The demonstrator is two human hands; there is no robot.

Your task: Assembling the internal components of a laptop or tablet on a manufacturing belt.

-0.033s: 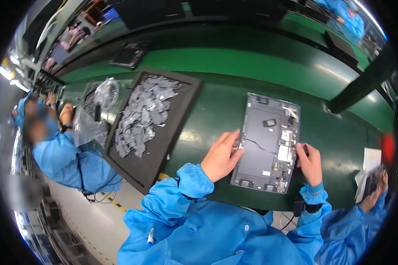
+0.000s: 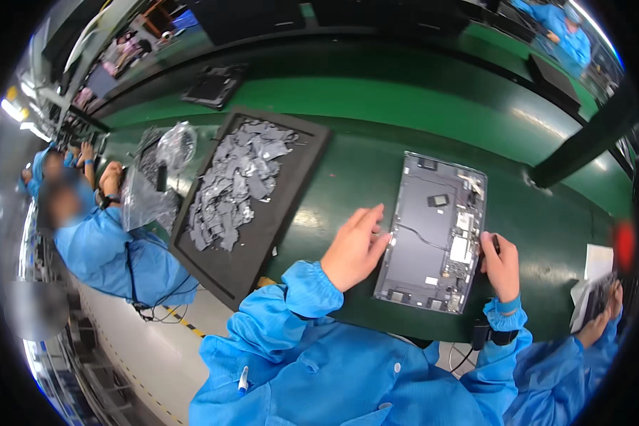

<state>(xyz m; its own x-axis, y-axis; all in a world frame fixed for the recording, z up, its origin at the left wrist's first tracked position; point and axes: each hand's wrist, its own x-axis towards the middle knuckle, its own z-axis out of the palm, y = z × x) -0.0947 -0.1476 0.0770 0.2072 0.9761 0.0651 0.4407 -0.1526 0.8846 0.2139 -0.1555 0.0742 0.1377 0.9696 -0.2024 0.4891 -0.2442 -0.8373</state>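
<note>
A tablet-like device with its casing opened (image 2: pixel 422 263) lies on the green bench before me. It has a grey inner shell, a circuit board (image 2: pixel 461 248) along its right side and a thin dark cable across the middle. A small dark rectangular piece (image 2: pixel 439 201) sits on the shell's upper part. My left hand (image 2: pixel 353 248) is open at the device's left edge, fingers stretched, thumb tip close to the rim. By the right edge, my right hand (image 2: pixel 501 265) is closed round a dark slim tool (image 2: pixel 496 244); its working end is hidden.
A black foam tray (image 2: pixel 291 192) heaped with grey torn-looking pieces (image 2: pixel 238 184) stands left. Beyond it are clear plastic bags (image 2: pixel 143 199) and a co-worker in blue (image 2: pixel 113 248). Another dark device (image 2: pixel 214 85) lies at the back. A dark post (image 2: pixel 582 145) rises right, near another co-worker's hands (image 2: pixel 603 319).
The whole view has shifted slightly, with the bench things a little further right in the picture. My left fingertips are slightly further from the device's edge. My right hand keeps its closed hold.
</note>
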